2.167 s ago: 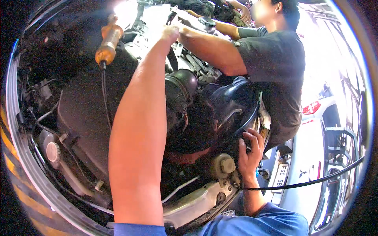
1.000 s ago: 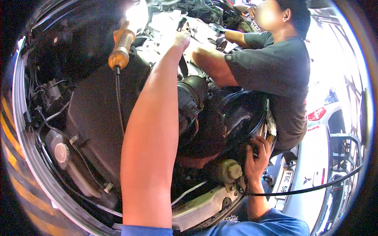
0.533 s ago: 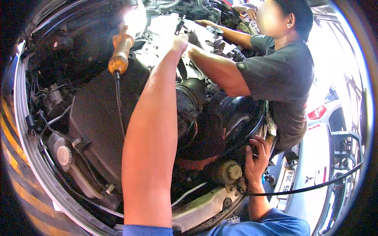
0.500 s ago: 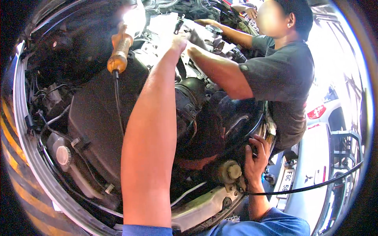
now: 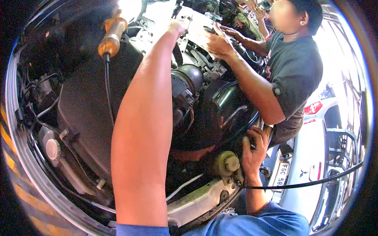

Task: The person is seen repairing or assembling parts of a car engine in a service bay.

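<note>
L hand (image 5: 177, 27) is up at the brightly lit car engine (image 5: 199, 59), fingers curled in; can't tell w/ the glare what, if anything, it grips. R hand (image 5: 254, 151) is open, fingers loosely bent, nr the yellowish round cap (image 5: 231, 163). Orange-handled work lamp (image 5: 112, 38) is to the left of the L forearm (image 5: 143, 137); a co-worker's hand (image 5: 219, 44) is nr the L hand, on its right

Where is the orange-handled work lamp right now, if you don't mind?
In the head view, the work lamp is at upper left, left of the person's left hand, its cord crossing the dark panel.
</note>
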The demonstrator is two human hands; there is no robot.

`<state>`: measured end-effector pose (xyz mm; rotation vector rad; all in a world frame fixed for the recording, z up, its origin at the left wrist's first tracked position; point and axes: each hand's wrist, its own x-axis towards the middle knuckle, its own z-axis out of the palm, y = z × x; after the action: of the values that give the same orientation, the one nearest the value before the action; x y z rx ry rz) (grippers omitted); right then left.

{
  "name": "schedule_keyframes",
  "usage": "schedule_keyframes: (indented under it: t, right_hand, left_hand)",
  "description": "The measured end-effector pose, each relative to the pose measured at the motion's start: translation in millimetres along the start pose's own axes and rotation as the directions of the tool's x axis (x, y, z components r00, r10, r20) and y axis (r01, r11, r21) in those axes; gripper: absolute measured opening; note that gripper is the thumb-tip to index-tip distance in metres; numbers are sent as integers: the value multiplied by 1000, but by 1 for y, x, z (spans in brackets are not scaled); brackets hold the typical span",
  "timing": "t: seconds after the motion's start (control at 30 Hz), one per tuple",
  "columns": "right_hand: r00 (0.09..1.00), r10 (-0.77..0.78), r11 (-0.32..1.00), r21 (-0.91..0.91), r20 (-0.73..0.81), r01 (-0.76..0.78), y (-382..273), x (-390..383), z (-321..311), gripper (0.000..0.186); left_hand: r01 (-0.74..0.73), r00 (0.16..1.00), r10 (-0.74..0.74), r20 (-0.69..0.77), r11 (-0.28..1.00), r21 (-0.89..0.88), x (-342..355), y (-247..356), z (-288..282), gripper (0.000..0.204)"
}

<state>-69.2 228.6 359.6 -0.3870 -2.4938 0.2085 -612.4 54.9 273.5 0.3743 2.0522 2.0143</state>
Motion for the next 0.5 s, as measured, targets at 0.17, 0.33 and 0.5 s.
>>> schedule_keyframes:
  t: [0.17, 0.33, 0.5]
  right_hand:
    - [1000, -14, 1000, -4, -17, 14, 1, 3, -1, 24]
    - [1000, -29, 1000, -13, -8, 29, 4, -2, -1, 25]
    - [999, -41, 998, 51, -15, 42, -4, -9, -9, 24]
  left_hand:
    - [37, 981, -25, 194, 998, -60, 69, -12, -14, 29]
    - [62, 926, -18, 376, 993, -104, 118, -21, -48, 30]
    - [-46, 971, -2, 238, 980, 195, 100, -23, -81, 41]
